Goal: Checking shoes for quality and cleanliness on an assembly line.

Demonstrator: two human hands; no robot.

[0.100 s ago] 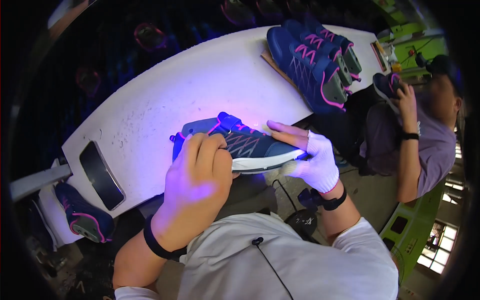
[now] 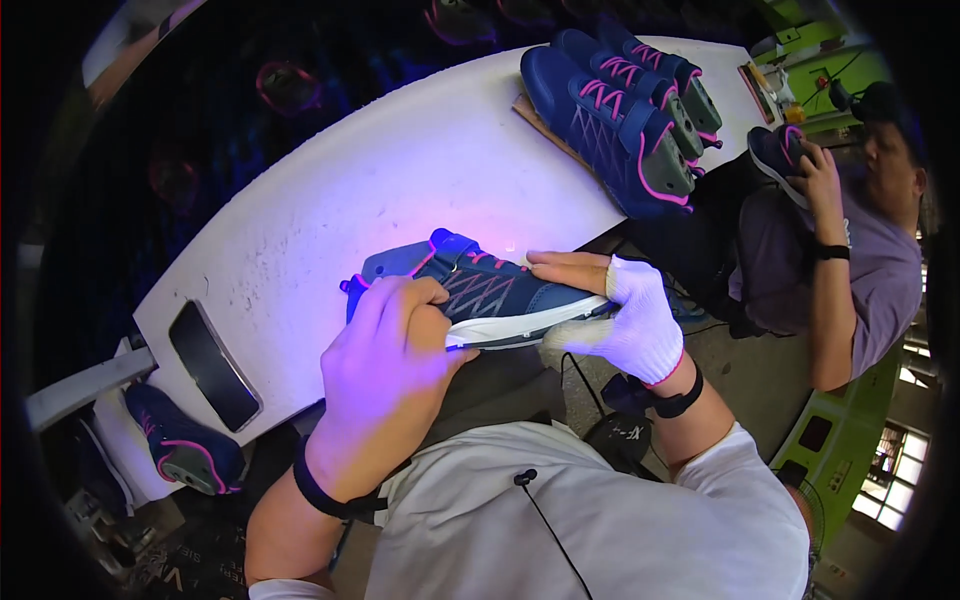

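While its heel half and toe are taken up by two hands, one navy sneaker (image 2: 490, 293), pink-laced, is held over the near side of the white worktable (image 2: 330, 190), toe to the right; whether the tabletop is touched cannot be told.

Left hand (image 2: 385, 350): bare, grasping. The sneaker's near side is covered toward the heel by bent fingers, and what appears to be the thumb is set under the edge of the white sole (image 2: 520, 328). The heel tab is left showing beyond the knuckles.

Right hand (image 2: 640, 315): partly gloved in white, grasping. The toe is enclosed between extended fingers above and the thumb below, along the sole.

Reason for the hold, as judged: both ends appear to be gripped so that the shoe is steadied and its sole edge kept turned toward the body. The upper is presumably kept in shape by the grey last (image 2: 395, 262) seated inside.

Also listed: three matching sneakers (image 2: 600, 130), ranged side by side, probably to save room, with a brown board (image 2: 550, 135) beneath; one smartphone (image 2: 213, 365), laid by the left end, likely out of the way; one further sneaker (image 2: 190, 440), lower left; one co-worker (image 2: 880, 260), by whom another sneaker (image 2: 768, 160) is held up.
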